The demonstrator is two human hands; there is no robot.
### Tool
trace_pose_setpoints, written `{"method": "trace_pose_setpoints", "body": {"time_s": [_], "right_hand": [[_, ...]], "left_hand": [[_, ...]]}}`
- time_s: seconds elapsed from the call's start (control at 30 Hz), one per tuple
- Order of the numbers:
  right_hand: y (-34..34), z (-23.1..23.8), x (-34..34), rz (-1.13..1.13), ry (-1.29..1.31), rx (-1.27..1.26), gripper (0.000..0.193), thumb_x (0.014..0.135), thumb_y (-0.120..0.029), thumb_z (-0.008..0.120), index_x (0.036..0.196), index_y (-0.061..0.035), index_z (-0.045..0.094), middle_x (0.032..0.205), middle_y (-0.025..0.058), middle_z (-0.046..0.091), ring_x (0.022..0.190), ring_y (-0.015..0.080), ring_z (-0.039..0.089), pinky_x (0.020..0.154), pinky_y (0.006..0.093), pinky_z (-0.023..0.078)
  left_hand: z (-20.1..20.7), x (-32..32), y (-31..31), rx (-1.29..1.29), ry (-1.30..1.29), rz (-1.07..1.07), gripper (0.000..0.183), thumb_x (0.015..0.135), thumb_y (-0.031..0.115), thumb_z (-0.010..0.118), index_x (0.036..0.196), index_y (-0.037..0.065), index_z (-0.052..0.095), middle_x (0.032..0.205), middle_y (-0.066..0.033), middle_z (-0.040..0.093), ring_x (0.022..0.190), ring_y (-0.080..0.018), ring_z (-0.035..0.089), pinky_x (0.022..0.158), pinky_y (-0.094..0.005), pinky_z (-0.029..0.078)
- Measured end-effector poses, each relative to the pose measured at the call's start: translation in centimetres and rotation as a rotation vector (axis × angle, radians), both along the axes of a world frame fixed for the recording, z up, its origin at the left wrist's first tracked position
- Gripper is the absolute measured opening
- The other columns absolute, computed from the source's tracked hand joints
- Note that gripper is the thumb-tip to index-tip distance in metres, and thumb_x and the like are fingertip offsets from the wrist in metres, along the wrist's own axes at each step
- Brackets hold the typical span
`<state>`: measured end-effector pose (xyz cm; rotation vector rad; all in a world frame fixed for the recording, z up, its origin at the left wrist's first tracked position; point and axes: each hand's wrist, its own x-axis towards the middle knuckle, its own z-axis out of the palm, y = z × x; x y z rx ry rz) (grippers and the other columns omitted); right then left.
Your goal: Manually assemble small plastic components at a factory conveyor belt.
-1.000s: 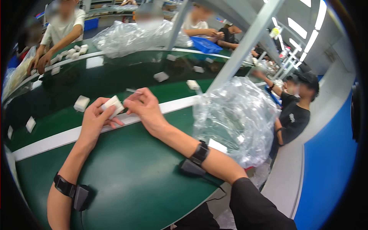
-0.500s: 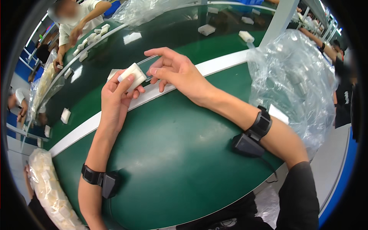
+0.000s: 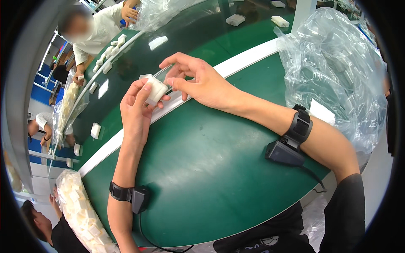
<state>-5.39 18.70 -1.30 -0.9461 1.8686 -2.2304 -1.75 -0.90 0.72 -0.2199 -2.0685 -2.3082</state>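
Here we hold the white block in our left hand by the rail, long axis unclear, our right hand just right of it, pinching a clear plastic piece.

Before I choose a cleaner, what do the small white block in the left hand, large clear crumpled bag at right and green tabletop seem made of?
Small white block: probably plastic, satin; smooth, softly lit faces.
Large clear crumpled bag: likely plastic film, glossy; transparent, glinting creases.
Green tabletop: laminate or rubber sheet, unclear which; slightly glossy, soft highlights.
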Motion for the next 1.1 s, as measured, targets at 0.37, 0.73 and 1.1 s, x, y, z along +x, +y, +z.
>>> {"method": "trace_pose_setpoints", "body": {"time_s": [0.37,0.73,1.1], "right_hand": [[-0.1,-0.1,0.0,-0.054,0.190,0.033,0.032,0.093,-0.017,0.061,0.118,0.0024,0.056,0.085,0.0056,0.064,0.072,0.0116,0.058,0.059,0.0266,0.050],[0.5,0.5,-0.7,-0.006,-0.068,-0.066,0.031,0.096,-0.014,0.061,0.123,-0.0011,0.054,0.100,0.0071,0.064,0.087,0.0139,0.060,0.070,0.0278,0.054],[0.0,0.0,0.1,-0.014,0.185,0.175,0.029,0.092,-0.014,0.065,0.116,-0.0012,0.056,0.102,0.0096,0.066,0.086,0.0178,0.063,0.072,0.0314,0.054]], "left_hand": [[0.1,0.5,-0.1,-0.185,0.031,-0.015,0.022,0.099,0.019,0.058,0.109,-0.001,0.059,0.092,-0.0098,0.067,0.071,-0.0162,0.066,0.059,-0.0242,0.050],[-0.1,0.1,-1.8,-0.179,0.013,0.075,0.020,0.099,0.018,0.062,0.105,-0.001,0.060,0.086,-0.0103,0.067,0.065,-0.0114,0.061,0.054,-0.0212,0.046],[-0.5,0.5,-0.3,-0.082,0.108,-0.044,0.028,0.094,0.009,0.068,0.117,-0.003,0.057,0.116,-0.0114,0.061,0.086,-0.0150,0.067,0.073,-0.0253,0.054]]}}
